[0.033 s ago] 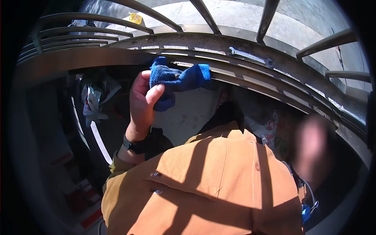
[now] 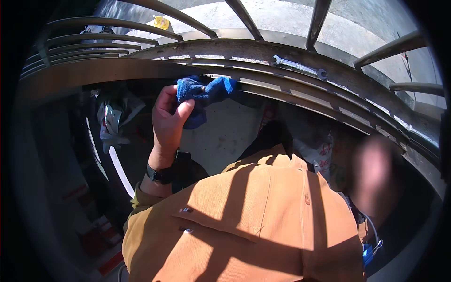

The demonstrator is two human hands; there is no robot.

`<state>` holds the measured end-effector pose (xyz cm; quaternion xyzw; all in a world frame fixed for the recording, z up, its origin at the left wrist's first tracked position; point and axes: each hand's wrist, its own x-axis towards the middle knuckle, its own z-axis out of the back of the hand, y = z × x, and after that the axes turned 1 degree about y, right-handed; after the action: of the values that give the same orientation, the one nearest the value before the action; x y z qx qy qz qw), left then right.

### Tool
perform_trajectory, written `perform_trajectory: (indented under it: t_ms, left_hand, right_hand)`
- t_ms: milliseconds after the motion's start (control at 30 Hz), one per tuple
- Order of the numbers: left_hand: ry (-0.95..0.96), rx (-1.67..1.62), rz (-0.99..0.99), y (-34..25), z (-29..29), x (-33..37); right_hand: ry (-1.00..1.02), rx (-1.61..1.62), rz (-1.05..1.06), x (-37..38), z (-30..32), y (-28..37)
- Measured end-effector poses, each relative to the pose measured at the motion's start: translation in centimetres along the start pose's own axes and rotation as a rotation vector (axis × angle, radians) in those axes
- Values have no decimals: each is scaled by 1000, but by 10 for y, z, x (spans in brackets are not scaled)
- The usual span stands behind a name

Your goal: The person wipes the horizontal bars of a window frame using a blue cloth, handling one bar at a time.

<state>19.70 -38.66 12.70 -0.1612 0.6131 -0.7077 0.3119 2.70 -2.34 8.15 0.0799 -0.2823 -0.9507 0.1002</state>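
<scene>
My left hand (image 2: 170, 117) is closed on a blue terry cloth rag (image 2: 191, 91), pinched between thumb and fingers. The rag is bunched, with darker soiled patches; one end reaches right and another part hangs below my fingers. Its upper edge lies at the metal window track (image 2: 263, 89), and whether it presses on the metal I cannot tell. A dark watch-like band (image 2: 159, 174) circles my left wrist. My right hand does not show plainly; a blurred skin-toned patch (image 2: 373, 162) at the right cannot be made out.
A steel wrench (image 2: 300, 67) lies on the ledge (image 2: 338, 82) beyond the track. Metal bars (image 2: 244, 19) rise behind it, with a yellow object (image 2: 161, 22) outside. Plastic bags (image 2: 115, 117) (image 2: 322, 152) sit below, left and right.
The rag's right end has drawn in to the left and crumpled a little. My left hand has shifted slightly left.
</scene>
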Motion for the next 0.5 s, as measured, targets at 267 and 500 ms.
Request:
perform_trajectory:
  t_ms: [267,500]
  left_hand:
    - [205,887,-485,53,-12,40]
    - [377,997,-420,50,-25,59]
  right_hand:
    - [147,887,-183,11,-21,-28]
    - [79,918,-248,4,-30,-36]
